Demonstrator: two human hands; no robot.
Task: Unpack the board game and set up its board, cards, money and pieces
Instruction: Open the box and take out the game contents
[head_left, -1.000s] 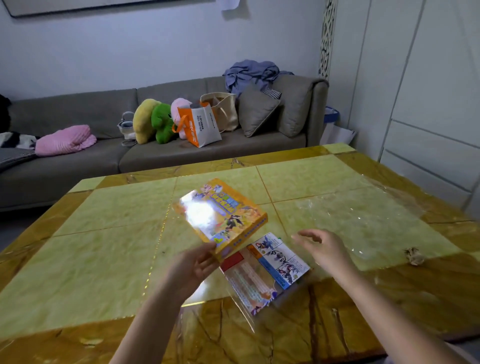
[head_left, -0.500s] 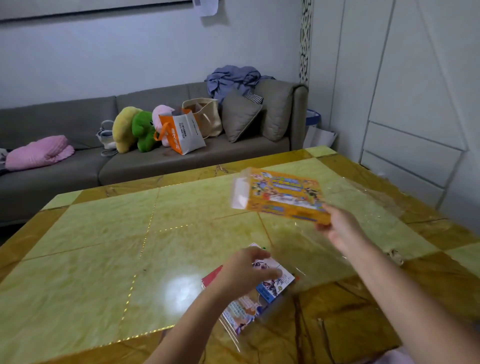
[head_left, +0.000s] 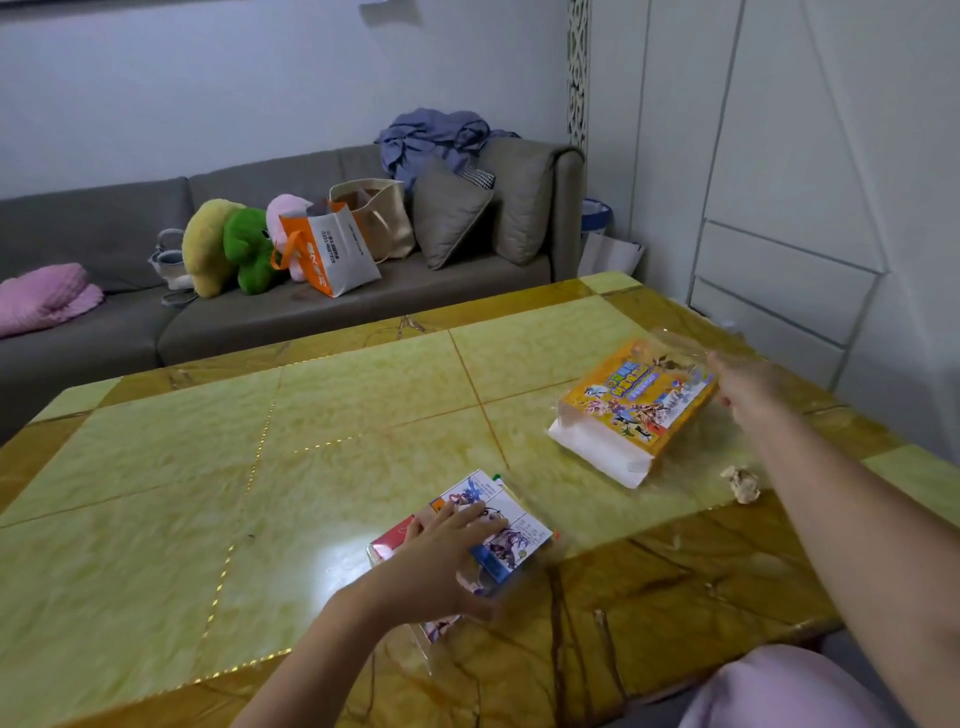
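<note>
Your left hand (head_left: 441, 561) lies flat, fingers spread, pressing down on the clear-wrapped pack of printed game sheets and cards (head_left: 488, 535) near the front edge of the green and amber marble-patterned table (head_left: 260, 457); it pins the pack and does not look curled around it. Your right hand (head_left: 748, 387) is stretched out to the far right, at the far end of the orange cardboard game box (head_left: 636, 410), which sits on the table over crinkled clear plastic wrap (head_left: 727, 452), with its white open end toward you. The hand is blurred, so I cannot tell whether the fingers have hold of the box or are loose. The pack's long axis runs diagonally, from near-left to far-right, and it sits directly under your left palm, well apart from the box. Your left hand is the nearer one for opening the pack; the right would have to come back across the table. A small crumpled scrap (head_left: 742, 483) lies just beside the wrap.
</note>
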